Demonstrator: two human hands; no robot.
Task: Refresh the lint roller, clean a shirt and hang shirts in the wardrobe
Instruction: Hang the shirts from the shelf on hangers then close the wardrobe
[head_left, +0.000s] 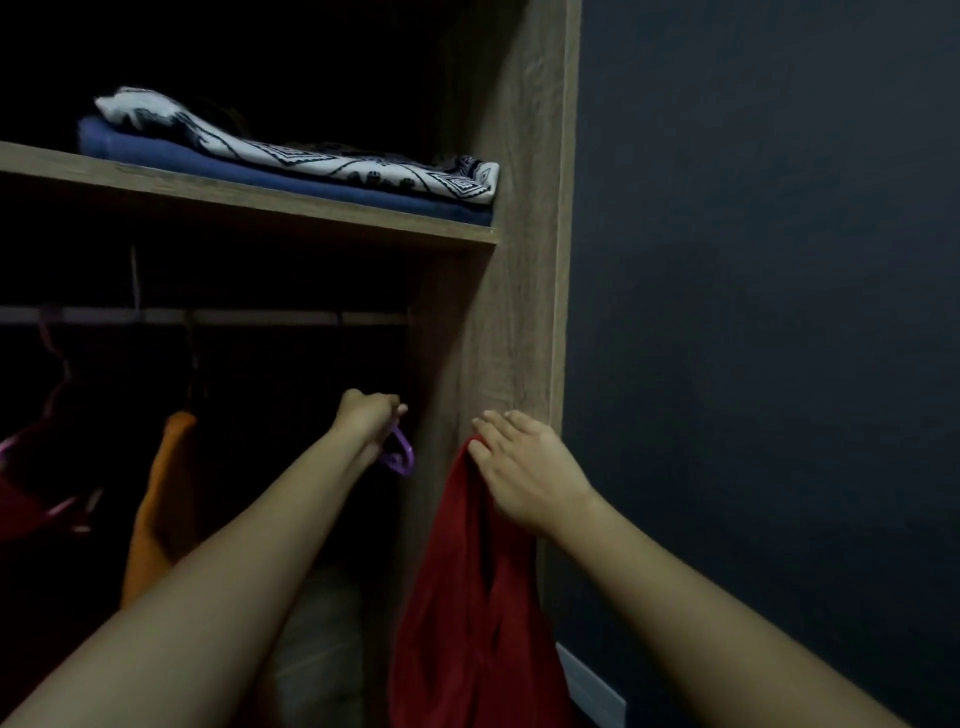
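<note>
I was at the hanging step: my left hand (366, 415) was closed around a purple hanger (399, 453) inside the wardrobe (511, 291) below the rail (208, 315), my right hand (524, 475) pinched the red shirt (467, 597) against the side panel, and next the hanger probably needed threading into its neck.

Dim light throughout. Dark blue-grey wall (779, 312) filling the right half of the frame; pale skirting board (592, 686) at lower right. Wood-grain side panel (524, 260) running top to bottom at centre, wooden shelf (249, 205) crossing upper left
</note>
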